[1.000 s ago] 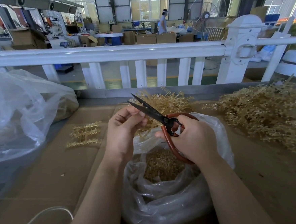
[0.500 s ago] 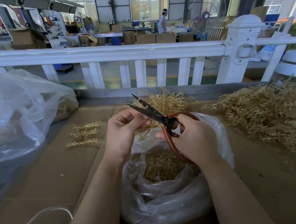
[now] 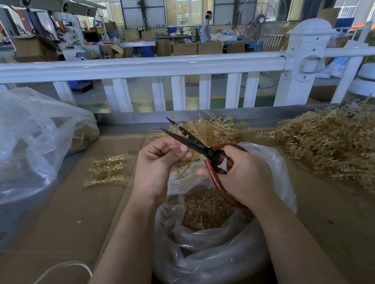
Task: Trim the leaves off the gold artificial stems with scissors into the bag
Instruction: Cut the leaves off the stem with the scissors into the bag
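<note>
My right hand (image 3: 242, 175) grips the red handles of black-bladed scissors (image 3: 188, 141), whose blades stand apart and point up and left. My left hand (image 3: 159, 163) is curled beside the blades, pinching a small gold stem piece that is mostly hidden by the fingers. Both hands hover over a clear plastic bag (image 3: 212, 257) holding cut gold leaves (image 3: 204, 209). A large heap of gold stems (image 3: 337, 147) lies to the right, and another clump (image 3: 208, 129) sits behind the scissors.
A few trimmed gold stems (image 3: 108, 169) lie on the cardboard-covered table (image 3: 55, 228) at left. A big clear bag (image 3: 22, 140) sits far left. A white railing (image 3: 176, 65) runs behind the table. A white cable (image 3: 47, 275) curves at bottom left.
The scissor blades have spread slightly wider. My left hand's fingers have shifted a little at the blades; both hands stay above the bag.
</note>
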